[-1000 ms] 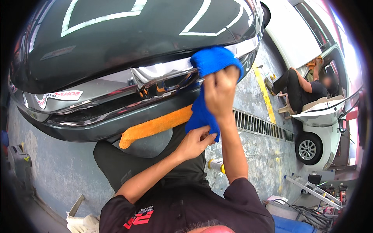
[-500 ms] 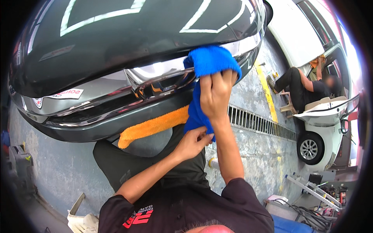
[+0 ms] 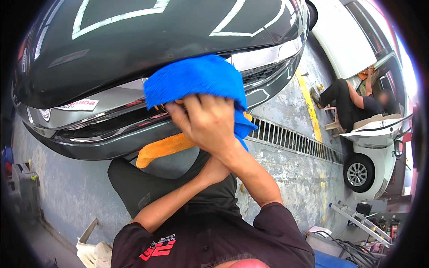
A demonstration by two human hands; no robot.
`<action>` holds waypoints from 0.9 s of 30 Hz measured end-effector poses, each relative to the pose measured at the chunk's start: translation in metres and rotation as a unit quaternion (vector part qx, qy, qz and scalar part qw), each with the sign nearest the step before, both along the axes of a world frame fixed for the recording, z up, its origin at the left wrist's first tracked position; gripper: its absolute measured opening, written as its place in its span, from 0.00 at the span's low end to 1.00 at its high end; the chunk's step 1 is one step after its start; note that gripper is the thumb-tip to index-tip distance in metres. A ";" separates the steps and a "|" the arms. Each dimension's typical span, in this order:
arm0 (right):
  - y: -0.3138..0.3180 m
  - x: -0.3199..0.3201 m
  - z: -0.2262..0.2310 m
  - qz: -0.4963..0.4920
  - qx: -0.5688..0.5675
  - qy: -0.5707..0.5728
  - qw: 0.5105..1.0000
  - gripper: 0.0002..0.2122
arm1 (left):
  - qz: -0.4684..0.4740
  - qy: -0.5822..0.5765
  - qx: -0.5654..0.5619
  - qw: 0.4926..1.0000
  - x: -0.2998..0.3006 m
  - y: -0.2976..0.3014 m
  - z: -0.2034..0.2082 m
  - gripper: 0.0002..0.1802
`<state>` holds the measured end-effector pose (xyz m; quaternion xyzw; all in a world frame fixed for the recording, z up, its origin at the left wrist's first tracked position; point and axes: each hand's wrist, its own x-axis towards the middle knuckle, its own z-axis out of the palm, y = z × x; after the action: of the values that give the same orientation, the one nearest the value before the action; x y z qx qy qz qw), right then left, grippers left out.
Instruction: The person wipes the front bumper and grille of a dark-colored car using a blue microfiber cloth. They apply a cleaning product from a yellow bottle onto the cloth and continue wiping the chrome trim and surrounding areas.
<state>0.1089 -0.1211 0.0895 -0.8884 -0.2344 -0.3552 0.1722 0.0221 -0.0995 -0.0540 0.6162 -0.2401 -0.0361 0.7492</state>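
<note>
Grey floor lies at left. At upper centre, the right hand holds blue cloth against the car; left hand, partly hidden, I cannot tell.

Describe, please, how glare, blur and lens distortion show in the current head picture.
Head view: white reflections glare on the dark hood; the right hand and blue cloth look slightly blurred; the white car curves near the right rim, and the corners fall black.
</note>
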 end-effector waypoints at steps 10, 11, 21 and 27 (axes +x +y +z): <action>-0.066 0.011 -0.017 -0.064 0.059 -0.025 0.996 0.15 | -0.142 0.234 0.045 0.961 -0.015 0.023 -0.006 0.15; -0.049 0.006 -0.014 -0.068 0.047 -0.020 0.996 0.16 | -0.144 0.238 0.050 0.959 -0.015 0.025 -0.007 0.15; 0.078 -0.036 -0.027 0.066 -0.044 0.051 0.996 0.19 | -0.135 0.268 -0.006 0.954 -0.005 0.036 -0.021 0.13; 0.020 -0.028 -0.028 0.095 0.006 0.009 0.995 0.16 | -0.012 0.082 0.093 0.992 -0.016 0.053 -0.045 0.16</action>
<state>0.0809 -0.1015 0.0613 -0.8643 -0.3137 -0.3308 0.2125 0.0057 -0.0465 -0.0990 0.6752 -0.1808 -0.1181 0.7053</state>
